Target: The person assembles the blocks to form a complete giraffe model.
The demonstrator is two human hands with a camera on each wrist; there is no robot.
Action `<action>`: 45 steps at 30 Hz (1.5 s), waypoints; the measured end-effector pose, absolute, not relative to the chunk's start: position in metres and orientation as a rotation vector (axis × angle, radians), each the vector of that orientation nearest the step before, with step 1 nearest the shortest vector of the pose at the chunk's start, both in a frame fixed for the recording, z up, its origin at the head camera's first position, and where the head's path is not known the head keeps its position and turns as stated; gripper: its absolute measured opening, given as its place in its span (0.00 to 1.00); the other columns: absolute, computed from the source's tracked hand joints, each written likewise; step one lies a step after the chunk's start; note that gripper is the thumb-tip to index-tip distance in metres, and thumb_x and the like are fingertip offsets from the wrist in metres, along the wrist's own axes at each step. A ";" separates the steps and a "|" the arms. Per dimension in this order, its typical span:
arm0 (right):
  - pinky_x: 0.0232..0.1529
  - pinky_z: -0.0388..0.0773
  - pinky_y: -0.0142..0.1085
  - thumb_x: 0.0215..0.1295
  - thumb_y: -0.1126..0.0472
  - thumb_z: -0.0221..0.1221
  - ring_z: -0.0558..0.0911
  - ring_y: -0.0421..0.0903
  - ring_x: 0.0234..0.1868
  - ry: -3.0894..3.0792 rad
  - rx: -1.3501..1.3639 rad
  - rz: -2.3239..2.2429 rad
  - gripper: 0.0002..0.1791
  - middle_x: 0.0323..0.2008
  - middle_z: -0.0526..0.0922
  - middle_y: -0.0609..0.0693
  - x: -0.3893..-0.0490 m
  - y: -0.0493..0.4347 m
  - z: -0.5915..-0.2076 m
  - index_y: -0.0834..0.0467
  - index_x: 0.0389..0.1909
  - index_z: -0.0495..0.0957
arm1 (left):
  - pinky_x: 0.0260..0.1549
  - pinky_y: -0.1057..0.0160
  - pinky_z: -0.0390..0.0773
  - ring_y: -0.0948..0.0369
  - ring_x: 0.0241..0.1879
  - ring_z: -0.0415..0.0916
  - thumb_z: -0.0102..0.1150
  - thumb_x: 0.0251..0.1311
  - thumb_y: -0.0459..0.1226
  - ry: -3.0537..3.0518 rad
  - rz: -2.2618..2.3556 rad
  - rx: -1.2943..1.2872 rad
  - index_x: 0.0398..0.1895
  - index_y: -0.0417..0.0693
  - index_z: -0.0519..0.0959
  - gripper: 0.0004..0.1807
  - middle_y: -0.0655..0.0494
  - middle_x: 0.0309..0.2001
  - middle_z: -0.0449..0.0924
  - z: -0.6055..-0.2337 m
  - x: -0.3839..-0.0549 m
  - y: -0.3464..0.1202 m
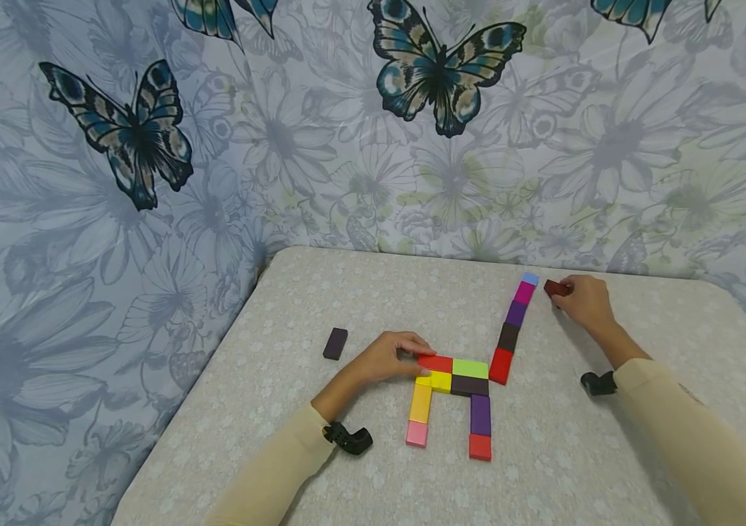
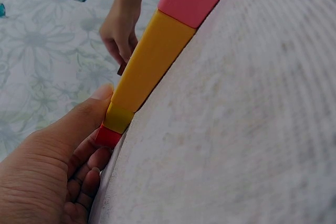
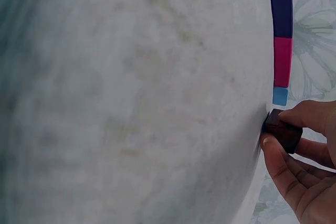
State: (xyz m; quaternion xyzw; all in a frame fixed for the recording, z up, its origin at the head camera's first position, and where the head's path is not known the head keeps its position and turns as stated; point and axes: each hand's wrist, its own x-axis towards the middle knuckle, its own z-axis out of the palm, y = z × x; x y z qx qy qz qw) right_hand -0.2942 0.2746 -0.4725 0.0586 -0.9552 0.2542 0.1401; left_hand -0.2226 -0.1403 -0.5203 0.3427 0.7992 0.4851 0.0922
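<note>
Coloured rectangular blocks lie flat on the table in a joined figure. At its left end my left hand (image 1: 389, 356) has its thumb against a yellow block (image 2: 119, 119) and its fingers round a red block (image 1: 435, 363), pinching the pair. Below them stretch an orange block (image 1: 420, 403) and a pink block (image 1: 416, 434). My right hand (image 1: 586, 299) pinches a dark reddish-brown block (image 3: 282, 130) between thumb and fingers, at the far right. That block is close to the small light-blue block (image 1: 530, 279) but apart from it.
From the figure's right side a slanting row runs back through a red block (image 1: 500, 365) and a magenta block (image 1: 524, 293). A loose dark block (image 1: 335, 343) lies left of my left hand. The patterned wall (image 1: 373, 183) borders the table (image 1: 215, 453) behind and left.
</note>
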 end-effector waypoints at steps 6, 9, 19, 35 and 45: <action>0.36 0.79 0.56 0.60 0.66 0.65 0.82 0.64 0.35 -2.792 0.120 0.727 0.19 0.37 0.83 0.72 -0.300 0.269 -0.471 0.77 0.46 0.80 | 0.54 0.62 0.76 0.64 0.51 0.78 0.77 0.54 0.39 2.371 1.444 1.035 0.52 0.54 0.88 0.20 0.65 0.48 0.84 -0.521 -0.223 -0.141; 0.37 0.79 0.56 0.61 0.65 0.65 0.82 0.65 0.36 -2.801 0.115 0.730 0.20 0.38 0.83 0.72 -0.302 0.268 -0.471 0.77 0.47 0.79 | 0.54 0.61 0.76 0.63 0.51 0.78 0.77 0.54 0.39 2.368 1.449 1.038 0.52 0.55 0.88 0.19 0.64 0.48 0.84 -0.521 -0.223 -0.141; 0.42 0.77 0.58 0.64 0.63 0.64 0.80 0.68 0.44 -2.836 0.155 0.797 0.24 0.43 0.83 0.74 -0.303 0.269 -0.472 0.78 0.53 0.78 | 0.54 0.62 0.76 0.65 0.50 0.78 0.78 0.54 0.39 2.385 1.432 1.025 0.51 0.53 0.88 0.19 0.65 0.48 0.84 -0.520 -0.222 -0.141; 0.37 0.81 0.54 0.64 0.65 0.64 0.83 0.68 0.43 -2.852 0.238 0.776 0.24 0.45 0.83 0.74 -0.304 0.270 -0.469 0.77 0.57 0.76 | 0.55 0.62 0.76 0.65 0.51 0.78 0.77 0.55 0.40 2.396 1.416 1.036 0.52 0.53 0.88 0.19 0.65 0.49 0.84 -0.521 -0.224 -0.140; 0.40 0.79 0.56 0.64 0.65 0.64 0.83 0.68 0.43 -2.851 0.248 0.767 0.25 0.45 0.83 0.73 -0.306 0.272 -0.471 0.77 0.57 0.76 | 0.56 0.62 0.75 0.66 0.51 0.78 0.77 0.55 0.41 2.403 1.418 1.019 0.51 0.56 0.88 0.19 0.69 0.48 0.84 -0.522 -0.225 -0.140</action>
